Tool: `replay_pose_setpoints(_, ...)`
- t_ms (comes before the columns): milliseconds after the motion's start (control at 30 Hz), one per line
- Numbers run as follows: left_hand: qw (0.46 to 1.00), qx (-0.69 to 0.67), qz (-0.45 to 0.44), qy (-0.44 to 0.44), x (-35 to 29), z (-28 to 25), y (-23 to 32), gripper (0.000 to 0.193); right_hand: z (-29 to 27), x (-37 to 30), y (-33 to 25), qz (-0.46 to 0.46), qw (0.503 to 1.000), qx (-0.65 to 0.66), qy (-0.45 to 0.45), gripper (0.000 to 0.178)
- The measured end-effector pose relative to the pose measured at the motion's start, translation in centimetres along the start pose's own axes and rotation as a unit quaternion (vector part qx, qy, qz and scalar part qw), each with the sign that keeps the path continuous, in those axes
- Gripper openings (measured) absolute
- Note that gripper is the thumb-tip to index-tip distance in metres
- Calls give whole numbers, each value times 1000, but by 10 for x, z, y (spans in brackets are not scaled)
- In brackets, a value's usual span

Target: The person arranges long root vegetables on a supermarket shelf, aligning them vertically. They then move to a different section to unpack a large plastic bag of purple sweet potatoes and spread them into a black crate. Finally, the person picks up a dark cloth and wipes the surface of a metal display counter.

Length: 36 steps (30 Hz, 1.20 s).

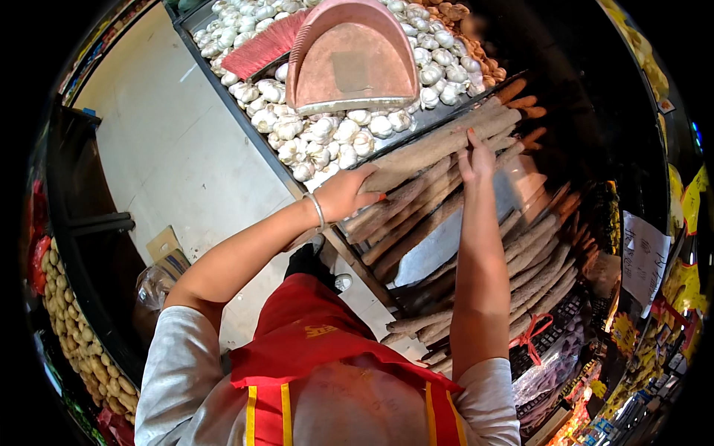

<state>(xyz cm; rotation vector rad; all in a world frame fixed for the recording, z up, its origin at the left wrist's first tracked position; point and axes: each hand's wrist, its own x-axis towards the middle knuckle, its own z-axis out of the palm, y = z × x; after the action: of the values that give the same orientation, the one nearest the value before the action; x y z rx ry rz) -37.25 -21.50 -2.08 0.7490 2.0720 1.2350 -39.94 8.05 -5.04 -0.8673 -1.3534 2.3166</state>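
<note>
A thick, pale brown yam point(439, 145) lies slantwise between my hands, just below a bed of garlic. My left hand point(346, 195) is closed round its near left end, and a bracelet circles that wrist. Toward the far right end, my right hand point(478, 160) grips the yam, thumb and fingers on its sides. Several more long yams point(394, 208) lie side by side under it. Below them a bare strip of the metal shelf point(446, 241) shows, and another pile of yams point(541, 275) lies right of my right forearm.
A pink dustpan point(349, 67) and a red-bristled brush point(268, 43) rest on the white garlic point(320, 141). A dark, reflective panel point(573, 111) borders the shelf on the right. Potatoes point(85, 342) fill a bin at far left. A paper sign point(641, 256) hangs at right.
</note>
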Motion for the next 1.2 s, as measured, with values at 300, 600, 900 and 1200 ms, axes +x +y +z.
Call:
replay_pose_setpoints(300, 976, 85, 154, 129, 4, -49, -16, 23, -26, -23, 0, 0, 960, -277, -37, 74)
replay_pose_setpoints(600, 935, 301, 136, 126, -24, 12, -21, 46, -50, -60, 34, -47, 949, -278, -139, 77)
replay_pose_setpoints(900, 874, 446, 148, 118, -4, 31, 2, 39, -59, -96, 30, -24, 974, -200, -99, 63)
replay_pose_setpoints(1200, 917, 371, 120, 83, -14, 66, 12, 33, -85, -133, 24, 53, 976, -201, -57, 46)
